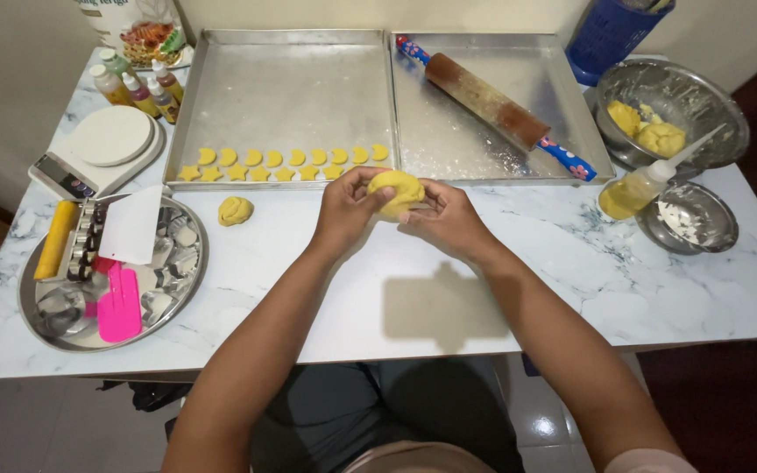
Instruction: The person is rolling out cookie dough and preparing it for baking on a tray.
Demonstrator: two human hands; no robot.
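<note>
A yellow ball of dough (397, 191) sits between two hands over a white marble-patterned table (571, 263) veined in grey. At far left, yellow crescent and star cut-outs (284, 165) line a silver baking tray (282, 88). To its right, a brown rolling pin (488, 101) carries blue handles dotted with pink flowers. At near left, a bright pink spatula (119, 307) lies on a round silver platter (187, 289). At far right stand a blue basket (611, 35) and a steel bowl (703, 96) of more yellow dough.
</note>
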